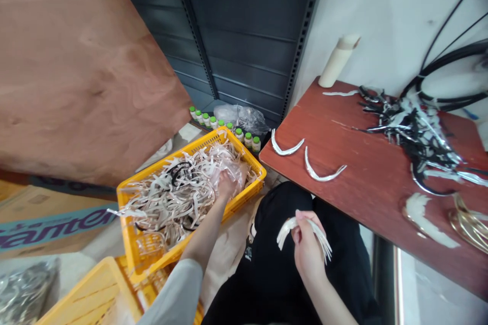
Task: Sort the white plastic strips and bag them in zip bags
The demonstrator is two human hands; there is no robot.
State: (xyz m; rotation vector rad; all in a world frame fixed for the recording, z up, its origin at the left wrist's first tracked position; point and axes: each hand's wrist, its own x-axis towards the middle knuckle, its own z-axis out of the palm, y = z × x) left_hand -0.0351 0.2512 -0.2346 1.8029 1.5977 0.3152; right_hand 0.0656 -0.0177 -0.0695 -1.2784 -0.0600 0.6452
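My right hand (306, 241) pinches the middle of a bundle of curved white strips (287, 228) over my lap. The bundle arches, and its loose ends fan out on both sides. My left hand (225, 184) reaches into a yellow plastic basket (135, 271), at the edge of a clear plastic bag (239, 171); its fingers are hidden. A tangled heap of thin white strips (190, 193), with a few black ones, fills much of the basket. Two curved white bundles, one near the corner (285, 151) and another beside it (324, 175), lie on the red-brown table.
On the red-brown table (354, 147) lie a black-and-silver pile (415, 129), gold bands (468, 223) and a white roll (337, 63). Green-capped bottles (247, 139) stand behind the basket. A second yellow basket (91, 294) and a cardboard box (53, 218) are at left.
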